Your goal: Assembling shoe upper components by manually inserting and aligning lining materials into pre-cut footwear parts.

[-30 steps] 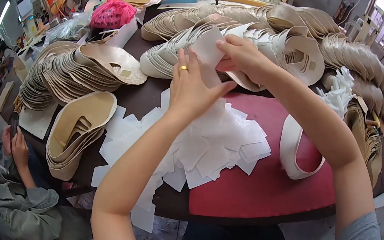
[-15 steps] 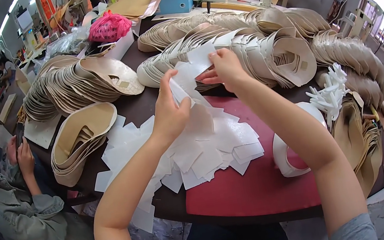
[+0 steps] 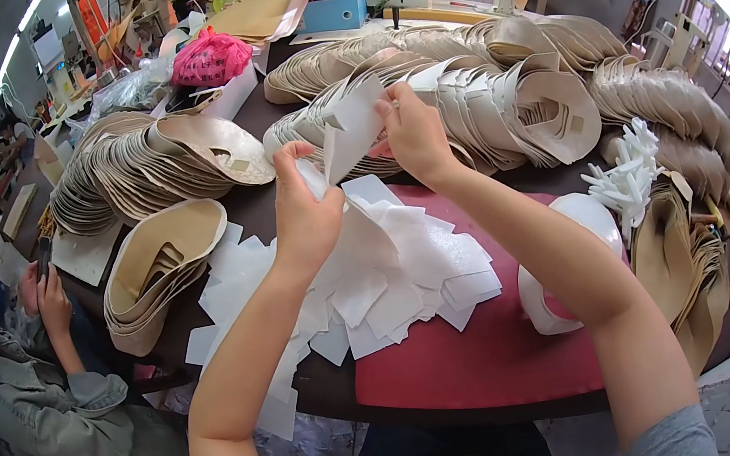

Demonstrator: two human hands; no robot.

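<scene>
My left hand (image 3: 304, 214) is closed on thin white sheets (image 3: 313, 179), its thumb pressing on them above the table. To the right, the fingers of my right hand (image 3: 417, 136) pinch the edge of another white sheet (image 3: 355, 126), which stands raised and bent between my hands. Whether its lower edge is still joined to the sheets in my left hand, I cannot tell. Under my hands a loose, overlapping pile of similar white sheets (image 3: 385, 296) spreads over the dark table and a red mat (image 3: 492, 365).
Nested beige curved pieces lie in a left stack (image 3: 135, 164), a smaller stack (image 3: 163, 250) and long rows (image 3: 478, 100) behind. By my right forearm are a white roll (image 3: 539, 301), white plastic pieces (image 3: 628, 172) and tan pieces (image 3: 676, 265). At left, a masked person (image 3: 60, 410) holds a phone.
My right hand has shifted slightly left, and the sheet in it now stands higher and shows more of its face. My left hand has moved a little left, still closed on the white sheets.
</scene>
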